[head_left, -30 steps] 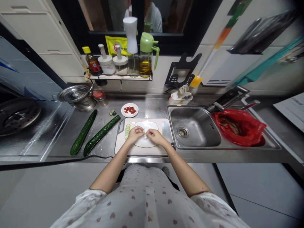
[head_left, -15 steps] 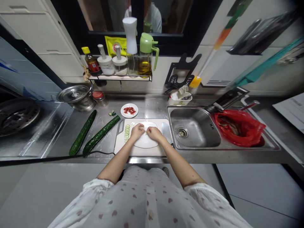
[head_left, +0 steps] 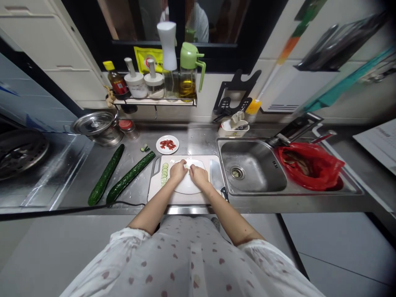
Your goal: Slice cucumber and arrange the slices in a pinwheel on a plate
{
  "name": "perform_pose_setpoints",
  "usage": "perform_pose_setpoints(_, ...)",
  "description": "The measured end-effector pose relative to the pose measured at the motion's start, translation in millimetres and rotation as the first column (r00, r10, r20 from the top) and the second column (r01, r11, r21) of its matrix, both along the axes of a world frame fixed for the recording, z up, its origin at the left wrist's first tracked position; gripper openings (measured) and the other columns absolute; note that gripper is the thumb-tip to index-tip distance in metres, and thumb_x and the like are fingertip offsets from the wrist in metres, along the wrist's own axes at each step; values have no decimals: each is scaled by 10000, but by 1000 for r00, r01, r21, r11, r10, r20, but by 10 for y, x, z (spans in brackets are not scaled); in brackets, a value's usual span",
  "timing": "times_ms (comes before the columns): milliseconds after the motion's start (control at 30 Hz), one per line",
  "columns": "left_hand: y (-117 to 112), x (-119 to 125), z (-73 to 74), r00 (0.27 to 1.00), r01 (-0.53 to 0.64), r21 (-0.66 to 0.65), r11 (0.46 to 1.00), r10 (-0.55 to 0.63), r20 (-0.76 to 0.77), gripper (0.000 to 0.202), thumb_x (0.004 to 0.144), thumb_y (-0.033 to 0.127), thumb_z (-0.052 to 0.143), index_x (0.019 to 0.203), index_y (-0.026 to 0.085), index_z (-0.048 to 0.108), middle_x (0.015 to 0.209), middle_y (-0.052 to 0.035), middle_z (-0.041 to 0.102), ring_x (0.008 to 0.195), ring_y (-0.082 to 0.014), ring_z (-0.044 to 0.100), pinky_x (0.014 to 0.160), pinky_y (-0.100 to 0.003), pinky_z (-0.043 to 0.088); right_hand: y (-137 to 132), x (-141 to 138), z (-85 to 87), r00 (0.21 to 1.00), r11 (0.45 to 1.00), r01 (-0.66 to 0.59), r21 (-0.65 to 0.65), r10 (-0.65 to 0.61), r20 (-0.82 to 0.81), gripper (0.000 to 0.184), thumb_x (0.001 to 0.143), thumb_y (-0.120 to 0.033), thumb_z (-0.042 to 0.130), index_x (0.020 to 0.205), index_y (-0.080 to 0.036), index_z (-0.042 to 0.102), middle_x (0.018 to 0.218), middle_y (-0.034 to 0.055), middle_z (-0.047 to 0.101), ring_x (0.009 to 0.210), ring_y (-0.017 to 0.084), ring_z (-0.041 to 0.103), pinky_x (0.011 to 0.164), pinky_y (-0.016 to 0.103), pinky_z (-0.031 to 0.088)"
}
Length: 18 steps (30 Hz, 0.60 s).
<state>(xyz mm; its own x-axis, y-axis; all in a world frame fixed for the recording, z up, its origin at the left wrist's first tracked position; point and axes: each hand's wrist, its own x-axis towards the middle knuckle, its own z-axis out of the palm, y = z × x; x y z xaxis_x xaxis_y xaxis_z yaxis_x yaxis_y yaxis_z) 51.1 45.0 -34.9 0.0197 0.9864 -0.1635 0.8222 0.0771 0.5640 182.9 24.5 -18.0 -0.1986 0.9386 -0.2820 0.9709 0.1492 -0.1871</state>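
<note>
Over a white plate (head_left: 189, 187), my left hand (head_left: 178, 170) and my right hand (head_left: 199, 174) meet with bent, closed fingers. A small pale-green bit, which looks like a cucumber slice (head_left: 187, 168), shows between the fingertips, mostly hidden by them. The plate rests on a light cutting board (head_left: 161, 197). Left of it on the board lies an overlapping row of cucumber slices (head_left: 165, 173). At the board's right side lies a knife (head_left: 217, 175) with a black handle.
Two whole cucumbers (head_left: 107, 175) and small cut ends (head_left: 144, 147) lie to the left. Behind the board stands a small dish (head_left: 158, 145) of chopped red pieces. To the right are a sink (head_left: 253, 165) and a red plastic bag (head_left: 324, 173). A seasoning rack (head_left: 154, 102) hangs behind.
My fingers have shifted slightly and the right hand has turned, its fingertips now pointing farther away from me. The knife's black handle shows more now. The whole view has moved a little.
</note>
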Motion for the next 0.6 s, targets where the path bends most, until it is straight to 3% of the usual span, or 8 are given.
perform_pose_setpoints(200, 26, -23, -39, 1000, 8, -7, 1000, -8, 4, 237, 776, 240, 635, 1011, 250, 666, 845, -46, 689, 869, -217, 609, 738, -280, 402, -77, 21, -21, 996, 997, -79, -17, 80, 39, 333, 988, -309, 285, 1190, -232, 538, 1069, 115, 653, 955, 215, 614, 785, 306, 396)
perform_pose_setpoints(600, 54, -35, -53, 1000, 27, 50, 998, -27, -10, 280, 813, 238, 606, 1088, 255, 658, 912, -52, 680, 860, -204, 600, 750, -277, 406, 4, -13, -81, 995, 998, -66, -9, 66, 75, 374, 987, -310, 288, 1300, -255, 484, 1048, 119, 673, 943, 211, 630, 793, 296, 394)
